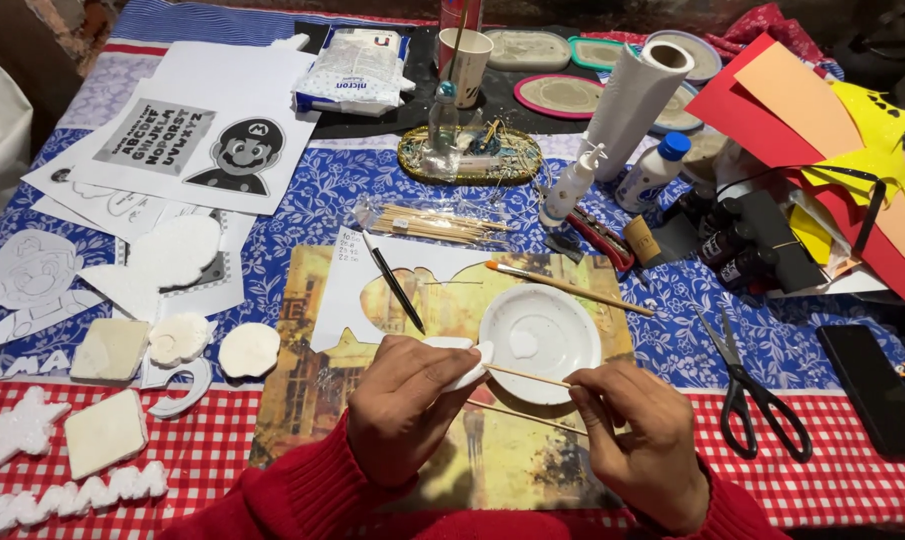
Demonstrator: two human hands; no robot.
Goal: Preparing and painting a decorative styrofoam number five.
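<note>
Our left hand (404,398) grips a small white foam piece (462,362) just in front of the white plate (540,340), while our right hand (640,440) pinches a thin wooden skewer (527,375) whose tip meets the foam. We judge the foam brittle: pushing off-centre or too hard could split it or drive the point into our fingers. A slip might also knock the brush (567,285) resting across the plate's rim onto the tabletop (672,340).
</note>
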